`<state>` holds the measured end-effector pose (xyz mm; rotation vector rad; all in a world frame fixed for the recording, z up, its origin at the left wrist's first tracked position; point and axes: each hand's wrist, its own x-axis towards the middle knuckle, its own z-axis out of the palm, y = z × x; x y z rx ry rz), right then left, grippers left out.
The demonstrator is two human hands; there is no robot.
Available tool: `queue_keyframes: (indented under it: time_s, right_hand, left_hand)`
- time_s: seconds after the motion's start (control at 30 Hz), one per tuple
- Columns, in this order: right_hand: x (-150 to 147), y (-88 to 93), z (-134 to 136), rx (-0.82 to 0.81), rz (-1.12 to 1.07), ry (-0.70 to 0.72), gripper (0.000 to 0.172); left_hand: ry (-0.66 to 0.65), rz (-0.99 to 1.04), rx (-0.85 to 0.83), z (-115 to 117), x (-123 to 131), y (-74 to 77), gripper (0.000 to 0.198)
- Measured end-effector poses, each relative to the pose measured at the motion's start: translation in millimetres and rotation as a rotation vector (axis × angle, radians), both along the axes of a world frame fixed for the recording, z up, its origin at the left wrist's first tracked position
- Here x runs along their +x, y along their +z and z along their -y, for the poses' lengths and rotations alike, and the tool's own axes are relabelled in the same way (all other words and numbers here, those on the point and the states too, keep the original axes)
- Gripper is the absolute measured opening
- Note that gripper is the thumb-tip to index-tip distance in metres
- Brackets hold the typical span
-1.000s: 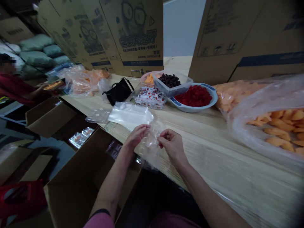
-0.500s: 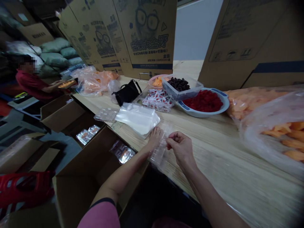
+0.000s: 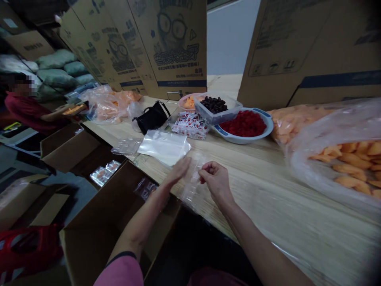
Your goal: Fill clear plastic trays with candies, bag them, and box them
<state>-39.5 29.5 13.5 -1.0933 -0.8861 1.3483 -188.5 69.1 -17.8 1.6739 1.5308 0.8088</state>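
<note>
My right hand is closed in a pinch on the edge of a clear plastic tray that lies at the near edge of the wooden table. The fingers of my left hand are stretched out flat against the tray's left side, close to a stack of clear plastic bags. Another empty clear tray lies left of that stack.
A bowl of red pieces, a tub of dark pieces, wrapped candies and a black pouch stand behind. Bags of orange slices fill the right. Open cartons sit below the table edge. Another person works at far left.
My left hand let go of its pinch on the tray and now lies flat against it. My right hand keeps its pinch.
</note>
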Motion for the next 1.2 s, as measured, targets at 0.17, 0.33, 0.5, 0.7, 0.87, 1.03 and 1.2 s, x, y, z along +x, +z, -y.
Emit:
queue_keyframes:
  time_s: [0.17, 0.33, 0.5, 0.7, 0.87, 1.03, 1.2]
  right_hand:
    - [-5, 1.7, 1, 0.005, 0.054, 0.031, 0.012]
    - [-8, 4.3, 2, 0.025, 0.087, 0.04, 0.013]
    - [-7, 4.1, -2, 0.021, 0.088, 0.017, 0.011]
    - [0, 9.4, -3, 0.007, 0.069, 0.0, 0.01]
    - [19, 32.5, 3, 0.023, -0.034, -0.047, 0.011]
    - [59, 57.1, 10, 0.104, -0.137, -0.099, 0.011]
    - [103, 67.6, 33, 0.172, -0.079, -0.186, 0.011]
  left_hand:
    - [0.044, 0.384, -0.133, 33, -9, 39.4, 0.039]
    - [0.069, 0.676, -0.376, 46, -6, 42.3, 0.035]
    - [0.158, 0.61, -0.421, 39, -26, 34.0, 0.042]
    - [0.245, 0.455, -0.302, 45, -38, 25.0, 0.043]
    - [0.283, 0.286, -0.197, 44, -28, 10.7, 0.039]
    - [0.35, 0.01, -0.095, 36, -18, 11.2, 0.028]
    - [0.272, -0.161, -0.076, 49, -9, 21.9, 0.029]
